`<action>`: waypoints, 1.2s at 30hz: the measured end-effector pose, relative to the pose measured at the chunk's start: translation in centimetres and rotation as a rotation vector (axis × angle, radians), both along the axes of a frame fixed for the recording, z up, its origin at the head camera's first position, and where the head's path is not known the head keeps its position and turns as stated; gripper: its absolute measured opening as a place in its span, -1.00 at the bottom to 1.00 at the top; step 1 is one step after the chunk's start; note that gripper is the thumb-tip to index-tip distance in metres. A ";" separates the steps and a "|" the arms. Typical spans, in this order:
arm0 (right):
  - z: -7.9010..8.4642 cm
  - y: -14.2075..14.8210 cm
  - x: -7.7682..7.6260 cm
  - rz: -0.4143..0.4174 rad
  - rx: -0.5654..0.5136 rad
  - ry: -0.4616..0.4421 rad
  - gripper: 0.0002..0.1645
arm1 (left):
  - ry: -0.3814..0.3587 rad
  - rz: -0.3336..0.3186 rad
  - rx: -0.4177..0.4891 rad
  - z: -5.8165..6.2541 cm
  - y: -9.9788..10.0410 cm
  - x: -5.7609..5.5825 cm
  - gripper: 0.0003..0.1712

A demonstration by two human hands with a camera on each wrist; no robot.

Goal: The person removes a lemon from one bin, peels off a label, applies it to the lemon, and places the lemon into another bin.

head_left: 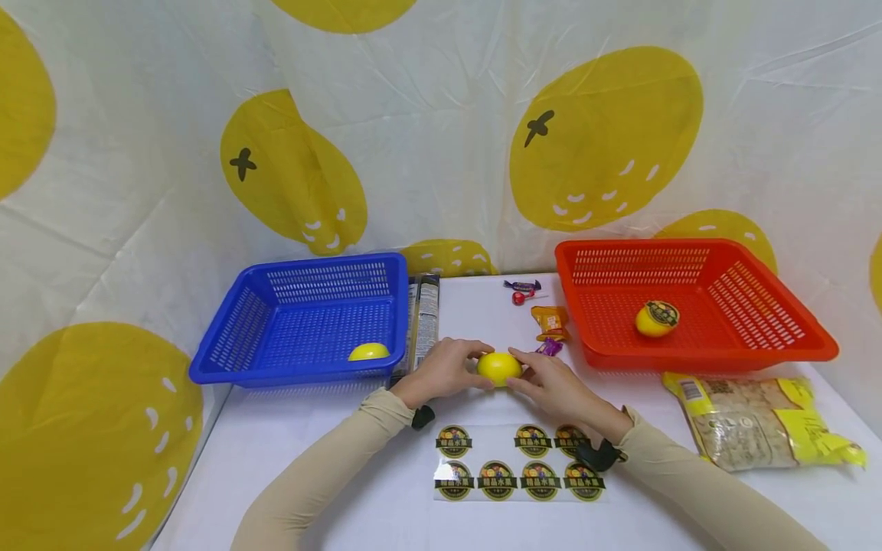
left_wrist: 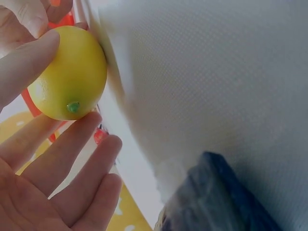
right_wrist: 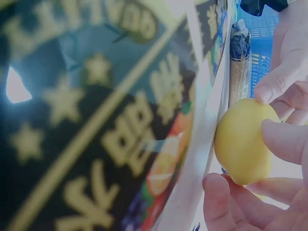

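Printed backdrop [head_left: 441,153], one, bearing large yellow fruit motifs, behind a white-covered tabletop [head_left: 207,490]. Plastic baskets, two: red [head_left: 689,361] at right and blue [head_left: 296,376] at left. Yellow-and-clear snack bag [head_left: 751,428], one, lying flat in front of the red basket. Clear label sheet [head_left: 492,444], one, nearest the wearer. Long dark packaging [head_left: 429,321] stands beside the blue basket; whether one piece or two cannot be told.

Hands, two. The left hand [head_left: 444,370] and right hand [head_left: 556,386] grasp a single lemon between them, thumbs and fingertips at its opposite sides.

Lemons, three: the held lemon [head_left: 499,370], between the baskets and beyond the sheet, contact with the tabletop uncertain; one loose lemon [head_left: 368,352] in the blue basket's near right corner; and one labelled lemon [head_left: 650,324] inside the red basket. The held fruit is judged light and firm, its glossy rind slightly slippery and its rounded form apt to roll; a fingertip hold near both ends would steady it and leave the broad face free.

Round black-and-gold labels [head_left: 498,480], seven visible on the sheet, with one gap in the far row; an eighth label [head_left: 663,312] on the labelled lemon. Sweets, four: orange packet [head_left: 550,322], dark purple sweet [head_left: 524,286], bright purple sweet [head_left: 550,347], red lollipop [head_left: 518,298].
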State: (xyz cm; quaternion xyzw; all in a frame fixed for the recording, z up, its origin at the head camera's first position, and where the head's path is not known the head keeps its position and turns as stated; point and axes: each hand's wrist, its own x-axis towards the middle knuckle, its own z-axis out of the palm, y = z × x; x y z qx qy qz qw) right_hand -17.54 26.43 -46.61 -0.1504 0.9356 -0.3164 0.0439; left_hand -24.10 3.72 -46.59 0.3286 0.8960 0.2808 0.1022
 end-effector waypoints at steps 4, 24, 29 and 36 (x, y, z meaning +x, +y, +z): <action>0.2 0.3 0.3 -0.018 0.003 -0.006 -0.20 | 0.016 0.015 0.003 0.1 -0.1 0.1 -0.24; 2.0 2.6 3.2 -0.090 0.018 0.074 -0.23 | 0.047 0.110 0.007 -0.1 -1.8 1.3 -0.13; 1.8 2.6 4.5 -0.046 0.015 0.135 -0.33 | 0.013 0.139 0.024 0.1 -3.3 3.1 -0.12; 1.5 2.0 6.0 0.027 0.101 0.133 -0.47 | 0.005 0.056 0.038 -0.2 -4.9 5.7 -0.30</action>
